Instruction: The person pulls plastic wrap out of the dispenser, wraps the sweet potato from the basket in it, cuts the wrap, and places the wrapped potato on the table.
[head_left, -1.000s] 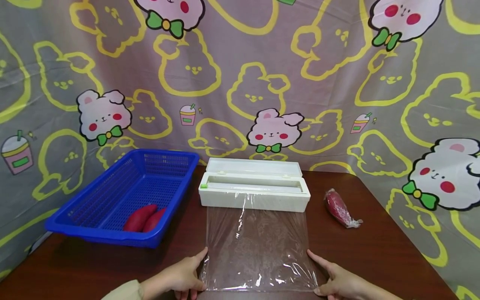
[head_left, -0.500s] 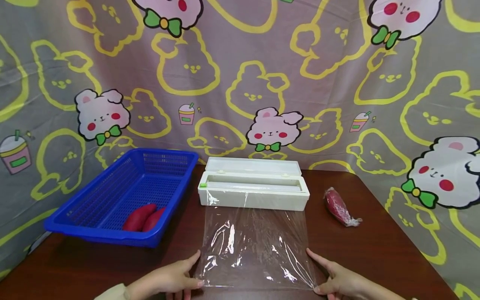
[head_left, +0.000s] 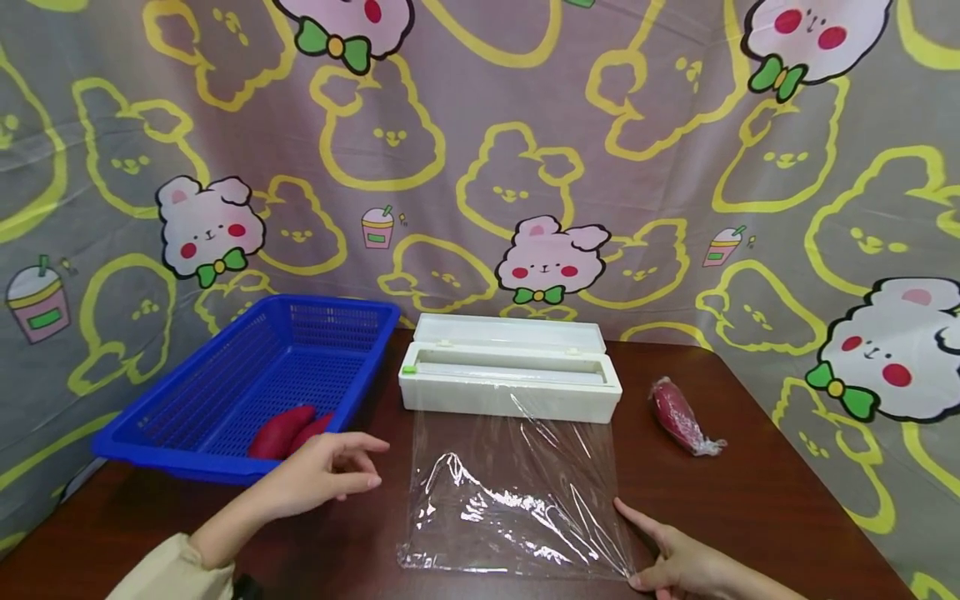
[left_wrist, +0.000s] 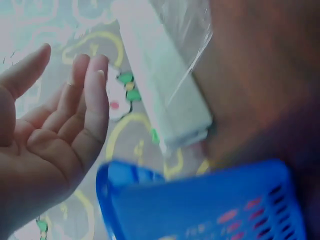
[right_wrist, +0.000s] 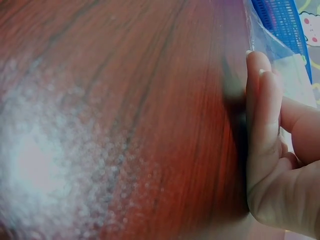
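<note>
A sheet of cling film (head_left: 517, 492) stretches over the dark wooden table from a white dispenser box (head_left: 510, 400), whose lid stands up at the back. At its near right corner my right hand (head_left: 678, 562) pinches the film, thumb at the corner and index finger extended along the side edge. My left hand (head_left: 322, 475) is off the film, raised beside the blue basket (head_left: 183, 461), fingers loosely bent with nothing in them. Red sweet potatoes (head_left: 279, 431) lie inside that basket, partly covered by the left hand in the head view.
A sweet potato wrapped in film (head_left: 678, 417) lies right of the dispenser, its twisted end toward me. A green slider (head_left: 408, 369) sits at the box's left end. Behind the table (head_left: 750, 467) hangs a patterned cloth (head_left: 645, 100).
My left hand has let go of the film's near left corner and moved left and up toward the basket. The film's left corner has dropped and wrinkled; my right hand stays put.
</note>
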